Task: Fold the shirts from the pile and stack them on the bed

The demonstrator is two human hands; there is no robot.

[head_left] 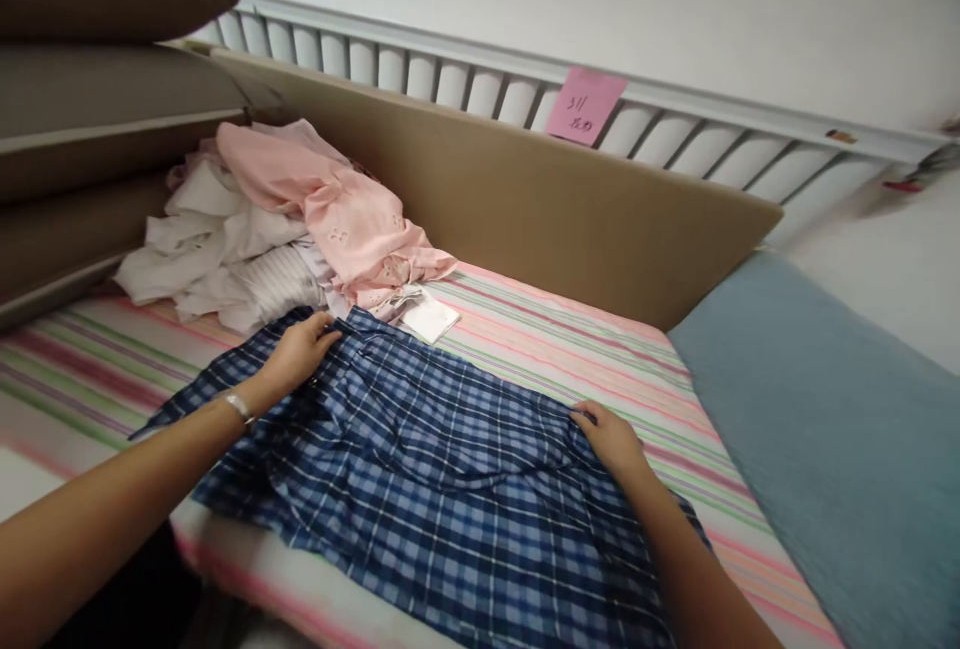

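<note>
A blue plaid garment (450, 469) with white lines lies spread over the striped bedsheet (525, 344), its surface wrinkled; whether it is a shirt or a skirt I cannot tell. My left hand (300, 357), with a silver bracelet at the wrist, pinches its upper edge near the left end. At the right end of that same edge, the thumb and fingers of my right hand (611, 437) are closed on the cloth. Just beyond the garment are a pink eyelet garment (352, 219) and a heap of white clothes (214, 239).
Brown padded blocks (82, 99) are stacked at the left. A tan board (480, 189) stands along the bed's back, before a metal railing (360, 61) bearing a pink note (586, 106). A small white folded item (431, 315) lies by the clothes. Blue fabric (817, 429) covers the right side.
</note>
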